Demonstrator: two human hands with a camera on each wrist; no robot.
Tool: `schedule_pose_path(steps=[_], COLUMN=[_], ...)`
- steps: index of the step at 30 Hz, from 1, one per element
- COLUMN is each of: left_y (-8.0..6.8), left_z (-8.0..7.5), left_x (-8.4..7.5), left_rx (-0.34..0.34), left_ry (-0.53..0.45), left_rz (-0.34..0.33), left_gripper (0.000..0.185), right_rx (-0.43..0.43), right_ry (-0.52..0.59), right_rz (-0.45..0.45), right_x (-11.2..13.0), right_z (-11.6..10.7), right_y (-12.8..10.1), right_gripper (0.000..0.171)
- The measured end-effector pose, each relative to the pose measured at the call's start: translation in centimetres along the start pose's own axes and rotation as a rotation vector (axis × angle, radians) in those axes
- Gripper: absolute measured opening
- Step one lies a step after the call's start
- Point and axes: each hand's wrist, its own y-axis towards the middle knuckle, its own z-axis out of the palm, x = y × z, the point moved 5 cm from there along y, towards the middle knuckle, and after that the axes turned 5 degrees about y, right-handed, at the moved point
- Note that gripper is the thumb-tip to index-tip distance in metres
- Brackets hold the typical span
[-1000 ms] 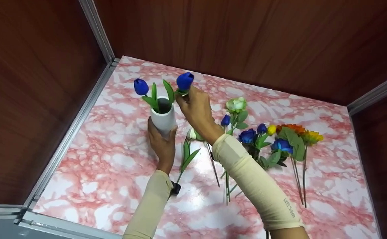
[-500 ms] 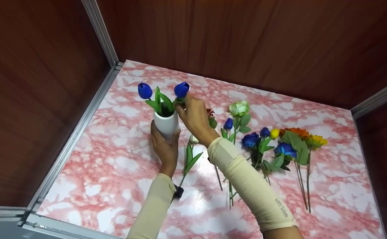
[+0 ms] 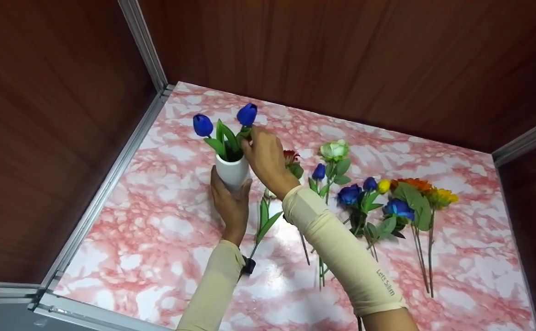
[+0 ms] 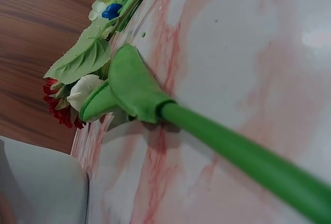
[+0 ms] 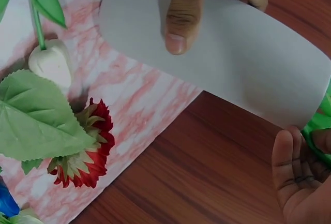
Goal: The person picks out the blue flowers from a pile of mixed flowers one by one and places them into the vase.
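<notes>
A person stands over a pink and white marbled table (image 3: 166, 230), arranging artificial flowers. The left hand (image 3: 229, 202) wraps its fingers and thumb around the lower part of a small white vase (image 3: 232, 171) that stands on the table near the back left corner. Two blue tulips sit in the vase: the left tulip (image 3: 202, 125) leans away to the left, and the right tulip (image 3: 247, 114) is pinched at its stem, just below the bloom, by the fingers of the right hand (image 3: 263, 156), which hovers at the vase's rim. A white tulip (image 5: 50, 64) and a red flower (image 5: 83, 151) lie on the table just beside the vase, and further right lie a pale green rose (image 3: 334, 150), blue roses (image 3: 349, 194) and orange and yellow blooms (image 3: 426, 191). The vase looks narrow and light, so the likely risk is that pushing or tugging the pinched stem sideways tips it, should the left hand loosen. The right sleeve (image 3: 341, 253) hangs over the loose stems and could drag them out of place.
</notes>
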Motion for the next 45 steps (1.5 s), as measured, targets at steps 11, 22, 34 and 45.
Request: schedule_pose_path(steps=[11,22,34,45], left_y=[-0.7,-0.1,0.2,0.0], left_z=[0.4,0.2,-0.1,-0.1], left_x=[-0.4,-0.1,0.3,0.4], left_rx=[0.011,-0.001,0.015,0.035], left_ry=[0.053,0.017,0.082,0.05], left_rz=[-0.02,-0.014,-0.066,-0.131], left_gripper=[0.095,0.095,0.097,0.097], right_rx=[0.021,0.169,0.273,0.158], right_ry=[-0.028,0.028,0.13,0.267], right_rz=[-0.004,0.02,0.167,0.13], right_x=[0.5,0.1,-2.5,-6.1], right_z=[0.5,-0.3,-1.5,-2.9], right_y=[-0.1,-1.0,-2.8,-7.1], right_gripper=[0.018,0.039,0.056,0.04])
